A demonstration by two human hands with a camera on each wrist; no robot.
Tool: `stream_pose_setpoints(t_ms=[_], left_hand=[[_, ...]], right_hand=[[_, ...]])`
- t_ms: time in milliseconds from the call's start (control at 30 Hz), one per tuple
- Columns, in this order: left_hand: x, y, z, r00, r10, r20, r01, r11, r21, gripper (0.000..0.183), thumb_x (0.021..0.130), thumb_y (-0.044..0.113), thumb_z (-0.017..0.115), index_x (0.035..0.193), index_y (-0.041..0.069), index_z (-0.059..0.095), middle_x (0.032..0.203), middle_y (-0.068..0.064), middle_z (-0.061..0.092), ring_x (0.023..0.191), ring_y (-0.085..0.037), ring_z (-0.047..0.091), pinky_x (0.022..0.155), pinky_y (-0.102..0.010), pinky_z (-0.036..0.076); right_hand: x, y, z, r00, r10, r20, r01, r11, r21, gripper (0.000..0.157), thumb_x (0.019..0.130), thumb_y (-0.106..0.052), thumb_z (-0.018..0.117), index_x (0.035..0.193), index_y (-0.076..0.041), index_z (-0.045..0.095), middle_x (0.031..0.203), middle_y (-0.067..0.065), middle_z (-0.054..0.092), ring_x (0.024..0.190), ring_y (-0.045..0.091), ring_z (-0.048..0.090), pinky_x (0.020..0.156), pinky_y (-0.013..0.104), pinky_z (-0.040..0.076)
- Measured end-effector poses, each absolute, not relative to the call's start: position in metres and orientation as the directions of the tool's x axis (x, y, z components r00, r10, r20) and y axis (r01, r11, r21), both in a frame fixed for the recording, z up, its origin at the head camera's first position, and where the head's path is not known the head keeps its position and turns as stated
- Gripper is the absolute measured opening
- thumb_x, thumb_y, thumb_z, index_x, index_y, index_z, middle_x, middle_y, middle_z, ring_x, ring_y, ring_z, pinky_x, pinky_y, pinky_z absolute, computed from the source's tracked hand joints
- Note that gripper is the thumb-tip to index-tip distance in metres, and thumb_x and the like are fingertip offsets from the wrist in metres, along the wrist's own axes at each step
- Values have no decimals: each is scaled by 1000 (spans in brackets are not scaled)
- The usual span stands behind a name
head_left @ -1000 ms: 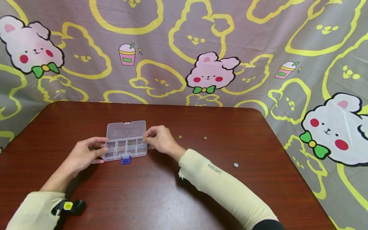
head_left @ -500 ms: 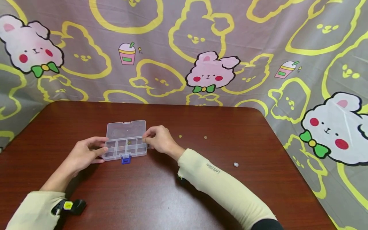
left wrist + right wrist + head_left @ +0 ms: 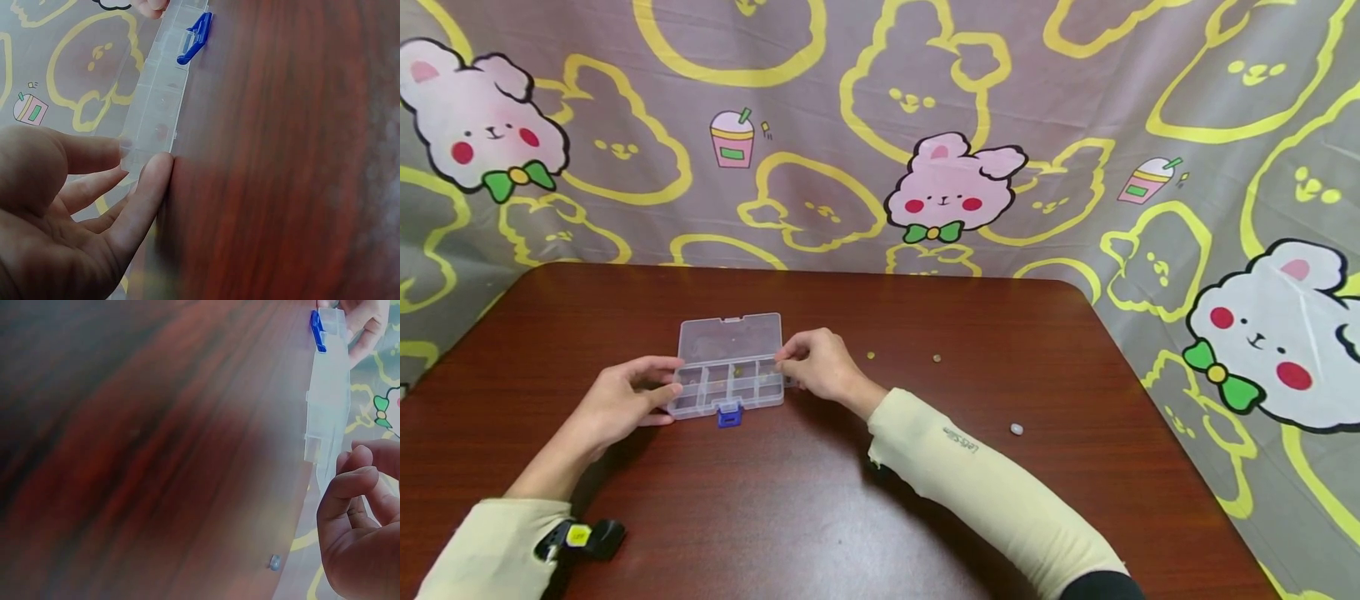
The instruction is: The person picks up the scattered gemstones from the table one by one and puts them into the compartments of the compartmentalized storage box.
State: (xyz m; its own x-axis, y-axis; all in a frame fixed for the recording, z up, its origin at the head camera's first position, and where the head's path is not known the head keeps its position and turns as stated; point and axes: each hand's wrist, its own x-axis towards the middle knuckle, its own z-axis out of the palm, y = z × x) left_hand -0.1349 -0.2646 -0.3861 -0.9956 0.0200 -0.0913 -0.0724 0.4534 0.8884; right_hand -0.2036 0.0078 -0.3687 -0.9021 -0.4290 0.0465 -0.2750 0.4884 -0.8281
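A clear plastic compartment box (image 3: 728,387) lies on the table with its lid (image 3: 730,337) raised at the back and a blue latch (image 3: 729,416) at its front. My left hand (image 3: 617,400) grips the box's left end, the thumb at the front and fingers behind, as the left wrist view also shows. At the back right corner is my right hand (image 3: 820,362), fingers curled and fingertips close together. The right wrist view does not show whether they pinch the box or something small. A few tiny bits, one yellowish (image 3: 738,372), lie in the compartments.
On the brown table (image 3: 880,517), right of the box, lie a small yellow bead (image 3: 871,356), a brownish bead (image 3: 937,358) and a whitish bead (image 3: 1017,429). A small grey bead (image 3: 275,562) shows in the right wrist view. A patterned curtain (image 3: 820,100) hangs behind.
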Motion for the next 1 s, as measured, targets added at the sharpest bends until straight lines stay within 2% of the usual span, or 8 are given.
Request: stream_pose_setpoints(t_ms=[333,467,600,833,1000], left_hand=[[-135,-264,-387,-995,17,-95,-76,477,876,46,99,5,64,139,-8,48,121,-28,52,81,-17,64,65,-34,62],[-135,-265,-387,-995,12,-96,-78,486,870,46,98,6,64,139,-8,49,122,-29,53,82,-18,63,65,-34,61],[-135,-265,-388,-996,13,-90,-72,488,870,46,98,6,64,139,-8,49,121,-28,53,81,-17,63,64,-33,61],[-135,-267,-389,-996,22,-86,-65,485,872,47,98,6,64,140,-8,48,120,-27,53,78,-15,63,64,-34,61],[-136,-267,-388,-996,29,-87,-63,483,873,47,99,6,64,140,-9,47,121,-28,52,79,-15,63,64,-34,61]], right_hand=[[-200,28,-368,-901,-432,34,-273,506,-818,5,91,-9,73,87,-11,75,71,-3,67,50,10,57,49,23,50],[-199,40,-366,-898,-438,46,-290,507,-812,4,91,-8,73,89,-9,76,72,-3,67,50,10,57,49,23,50],[-197,54,-365,-890,-454,47,-298,501,-813,4,91,-6,72,92,-5,76,75,2,69,50,12,57,50,23,50],[-193,80,-368,-887,-460,43,-302,508,-806,4,91,-6,72,92,-6,76,73,10,70,49,14,58,51,24,50],[-190,99,-372,-891,-453,30,-295,528,-796,4,90,-6,72,91,-6,76,70,7,69,49,12,57,50,25,50]])
